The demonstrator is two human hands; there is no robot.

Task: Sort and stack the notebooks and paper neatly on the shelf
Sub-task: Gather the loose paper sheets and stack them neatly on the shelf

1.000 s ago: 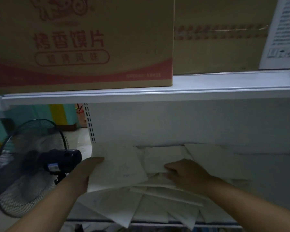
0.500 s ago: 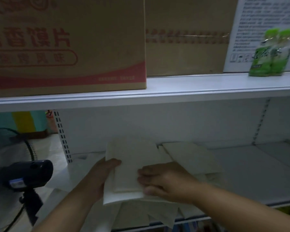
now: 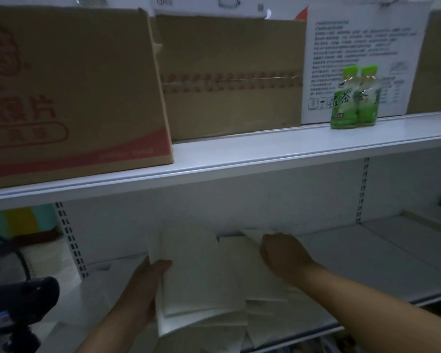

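Holding the stack of notebooks (image 3: 204, 276) by its left edge, your left hand (image 3: 145, 286) has the thumb curled over the top cover, with the fingers hidden underneath. The stack lies over loose paper (image 3: 265, 317) that is spread toward the left end of the lower shelf (image 3: 379, 263), and some of the sheets hang past the near edge.

Your right hand (image 3: 283, 253) is palm down on the pale sheets just right of the stack. Its fingertips reach a sheet with an upturned corner (image 3: 252, 234) close to the shelf's back wall. The light is too dim to tell whether the fingers pinch that sheet or only rest on it.

To the right of your hands the lower shelf runs on, white and dim. On the upper shelf (image 3: 265, 154) a cardboard box with red print (image 3: 74, 98) stands at the left. A plain brown box (image 3: 229, 80) sits beside it, farther back, and a white printed box (image 3: 362, 47) stands to the right. Two green bottles (image 3: 354, 98) stand together just in front of the white box. Near left, outside the shelving, you can see a dark fan motor (image 3: 21, 296).
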